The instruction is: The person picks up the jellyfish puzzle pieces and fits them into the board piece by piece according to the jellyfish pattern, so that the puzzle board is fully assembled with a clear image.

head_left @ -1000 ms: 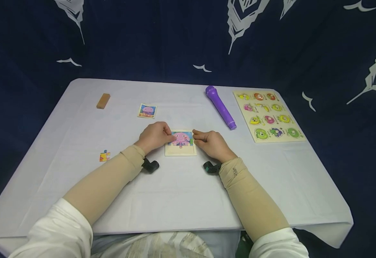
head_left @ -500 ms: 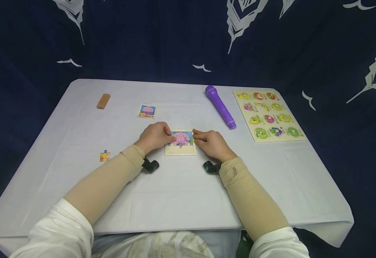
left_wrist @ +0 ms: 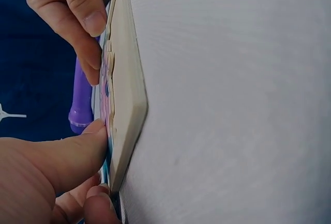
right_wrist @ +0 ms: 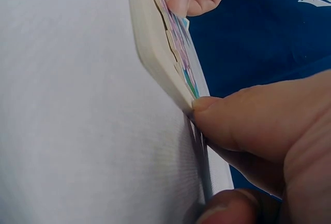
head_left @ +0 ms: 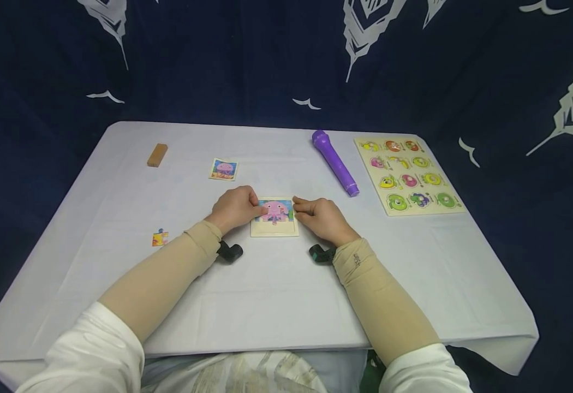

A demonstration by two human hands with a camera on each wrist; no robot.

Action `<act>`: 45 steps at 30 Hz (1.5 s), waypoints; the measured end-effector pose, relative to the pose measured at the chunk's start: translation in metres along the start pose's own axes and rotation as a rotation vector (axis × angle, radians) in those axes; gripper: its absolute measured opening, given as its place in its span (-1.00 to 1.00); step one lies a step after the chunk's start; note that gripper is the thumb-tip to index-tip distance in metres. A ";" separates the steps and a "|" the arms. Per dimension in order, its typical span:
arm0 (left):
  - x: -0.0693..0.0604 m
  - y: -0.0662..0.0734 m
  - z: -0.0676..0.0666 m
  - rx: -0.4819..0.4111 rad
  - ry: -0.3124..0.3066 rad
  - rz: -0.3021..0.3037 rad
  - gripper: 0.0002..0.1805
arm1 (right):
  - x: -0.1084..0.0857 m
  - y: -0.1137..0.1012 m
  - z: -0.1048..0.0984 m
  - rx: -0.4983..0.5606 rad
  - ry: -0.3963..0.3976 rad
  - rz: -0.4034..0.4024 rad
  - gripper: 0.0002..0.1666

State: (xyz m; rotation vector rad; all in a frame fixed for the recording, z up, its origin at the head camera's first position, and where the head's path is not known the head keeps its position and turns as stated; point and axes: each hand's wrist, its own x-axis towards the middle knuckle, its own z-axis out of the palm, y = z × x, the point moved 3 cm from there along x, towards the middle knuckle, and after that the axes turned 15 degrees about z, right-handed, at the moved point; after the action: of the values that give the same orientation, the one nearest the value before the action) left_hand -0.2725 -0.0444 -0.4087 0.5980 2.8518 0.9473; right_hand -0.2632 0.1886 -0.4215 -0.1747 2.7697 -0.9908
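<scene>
A small wooden jigsaw puzzle board (head_left: 274, 229) lies flat on the white table in front of the person. Pieces showing a pink octopus (head_left: 275, 210) on blue fill its upper part; the near strip is bare wood. At the left edge the left hand (head_left: 236, 208) grips the board, its thumb (left_wrist: 83, 151) on top of the picture. The right hand (head_left: 327, 219) holds the right edge, with its thumb tip (right_wrist: 209, 107) against the corner. What its other fingertips touch is partly hidden. A loose yellow-and-red puzzle piece (head_left: 160, 238) lies left of the left forearm.
Beyond the board lies a square octopus picture card (head_left: 224, 169), with a brown wooden block (head_left: 157, 155) at the far left. A purple toy microphone (head_left: 335, 164) and a fruit puzzle board (head_left: 409, 174) are at the back right. A dark patterned curtain (head_left: 227, 60) hangs behind the table.
</scene>
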 end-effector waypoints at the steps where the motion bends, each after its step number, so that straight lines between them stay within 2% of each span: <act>1: 0.000 0.000 0.000 0.000 0.000 -0.001 -0.65 | 0.000 0.000 0.000 0.000 0.000 0.002 -0.61; 7: 0.001 -0.001 0.000 -0.014 -0.006 0.004 -0.73 | 0.000 0.000 -0.002 -0.004 0.000 0.005 -0.60; 9: 0.000 -0.002 -0.001 -0.053 0.000 0.015 -0.76 | 0.000 0.000 -0.002 -0.004 0.005 0.003 -0.61; 11: -0.004 -0.005 -0.005 -0.131 0.011 0.026 -0.77 | 0.000 0.000 -0.002 0.003 0.006 0.004 -0.61; 15: -0.022 -0.013 -0.019 -0.282 0.069 0.023 -0.75 | 0.001 0.001 -0.001 0.002 -0.004 0.007 -0.61; 17: -0.036 -0.020 -0.030 -0.304 0.101 0.009 -0.74 | 0.001 0.000 0.001 0.002 -0.009 0.005 -0.60; 20: -0.059 -0.030 -0.045 -0.271 0.129 -0.020 -0.72 | 0.000 -0.002 0.002 -0.007 -0.003 0.006 -0.61; 23: -0.079 -0.039 -0.056 -0.223 0.126 -0.041 -0.66 | -0.001 -0.003 0.001 -0.015 0.004 0.017 -0.61; 27: -0.094 -0.051 -0.063 -0.202 0.118 -0.068 -0.59 | -0.001 -0.002 0.000 -0.012 0.005 0.026 -0.61; 30: -0.100 -0.059 -0.061 -0.209 0.107 -0.084 -0.57 | -0.001 -0.002 0.002 -0.006 0.003 0.027 -0.61; 35: -0.101 -0.067 -0.054 -0.208 0.067 -0.089 -0.53 | 0.000 0.000 0.002 -0.010 -0.001 0.029 -0.61; 42: -0.103 -0.067 -0.049 -0.040 -0.019 -0.047 -0.46 | -0.001 -0.001 0.001 -0.007 0.007 0.026 -0.61; 45: -0.103 -0.065 -0.046 -0.030 -0.032 -0.030 -0.50 | -0.001 0.000 0.001 -0.018 0.012 0.022 -0.61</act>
State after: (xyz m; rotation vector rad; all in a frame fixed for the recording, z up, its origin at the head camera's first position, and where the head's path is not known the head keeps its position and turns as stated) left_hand -0.2084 -0.1579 -0.4146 0.5611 2.8052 0.9655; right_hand -0.2620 0.1875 -0.4222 -0.1405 2.7860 -0.9656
